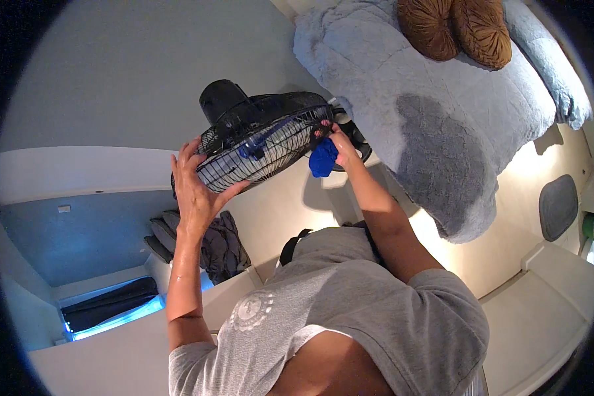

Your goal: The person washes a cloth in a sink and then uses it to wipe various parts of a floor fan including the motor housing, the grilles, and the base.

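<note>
A black electric fan with a round wire guard and blue parts inside is tilted in front of me. My left hand grips the rim of its guard at the left, thumb spread over the wires. At the guard's right edge, my right hand has its fingers on the wires, and a crumpled blue cloth hangs from that hand. The motor housing sticks out at the fan's back. Partly hidden behind my right hand is a dark round base.
To the right stands a bed with a grey fluffy cover and two brown round cushions. A grey mat lies on the pale floor. Dark padded fabric is at the left, near a window with a dark curtain.
</note>
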